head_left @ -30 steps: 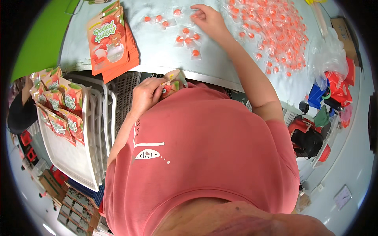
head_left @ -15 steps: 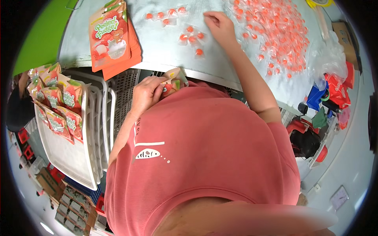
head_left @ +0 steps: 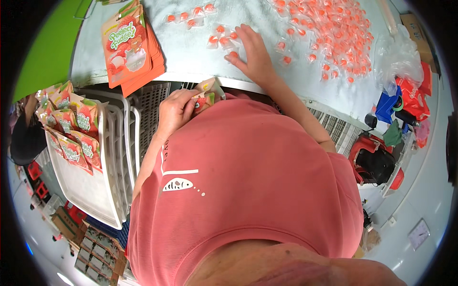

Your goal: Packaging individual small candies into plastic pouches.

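Note:
My left hand (head_left: 175, 110) pinches an orange-and-green candy pouch (head_left: 206, 93) at the table's near edge, against my shirt. Its mouth faces up and its contents are hidden. On the table, my right hand (head_left: 255, 59) is open, fingers spread toward the far side. Its thumb lies by a clear-wrapped orange candy (head_left: 233, 54), with its fingertips next to a small cluster of the same candies (head_left: 220, 39). Farther left lies another small group of wrapped candies (head_left: 194, 22). A stack of flat printed pouches (head_left: 130, 47) overhangs the table edge at left.
A large pile of wrapped candies (head_left: 341, 35) spreads over the pale blue table (head_left: 191, 57) at right. Filled pouches (head_left: 71, 124) lie in a white tray (head_left: 88, 190) at my left. Clear plastic bags (head_left: 400, 62) and a red bag (head_left: 412, 97) sit at the right edge.
My right hand has moved nearer and slightly left, its curled fingers now spread beside the small cluster. The left hand keeps its grip on the pouch. The whole view has shifted slightly.

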Demonstrator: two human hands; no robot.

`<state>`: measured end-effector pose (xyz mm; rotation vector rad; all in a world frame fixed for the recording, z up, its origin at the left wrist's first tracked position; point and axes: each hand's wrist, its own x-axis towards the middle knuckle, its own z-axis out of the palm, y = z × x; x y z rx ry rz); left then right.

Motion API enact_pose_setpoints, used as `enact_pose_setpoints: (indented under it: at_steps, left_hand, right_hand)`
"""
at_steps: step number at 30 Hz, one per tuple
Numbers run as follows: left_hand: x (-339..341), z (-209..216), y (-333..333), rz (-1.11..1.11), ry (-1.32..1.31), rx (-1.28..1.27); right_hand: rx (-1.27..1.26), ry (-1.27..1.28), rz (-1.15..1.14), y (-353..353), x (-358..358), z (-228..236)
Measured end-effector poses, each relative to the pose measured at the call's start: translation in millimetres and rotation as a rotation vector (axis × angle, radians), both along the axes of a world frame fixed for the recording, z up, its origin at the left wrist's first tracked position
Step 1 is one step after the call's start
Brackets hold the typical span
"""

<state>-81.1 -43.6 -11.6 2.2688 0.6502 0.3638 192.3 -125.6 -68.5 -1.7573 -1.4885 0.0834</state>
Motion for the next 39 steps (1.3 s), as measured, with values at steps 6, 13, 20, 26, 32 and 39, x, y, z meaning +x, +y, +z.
enact_pose_setpoints:
  at_steps: [6,13,20,26,32,39]
  left_hand:
    - [-2,3,0,0.018,0.021,-0.023]
    - [2,5,-1,0.01,-0.024,-0.034]
    - [-5,2,-2,0.041,-0.006,-0.035]
    - [-6,2,2,0.034,-0.032,-0.029]
    - [-5,-2,2,0.084,-0.065,-0.094]
    - [5,1,4,0.058,-0.007,-0.143]
  right_hand:
    - [-0.087,-0.041,0.059,-10,1,2]
    - [-0.173,-0.177,-0.015,13,-8,-3]
    - [-0.082,-0.185,0.047,83,-14,-9]
    - [-0.061,-0.244,0.016,144,-12,-18]
    - [0.047,-0.186,0.023,160,-9,0]
    - [0.0,0.041,-0.167,3,32,4]
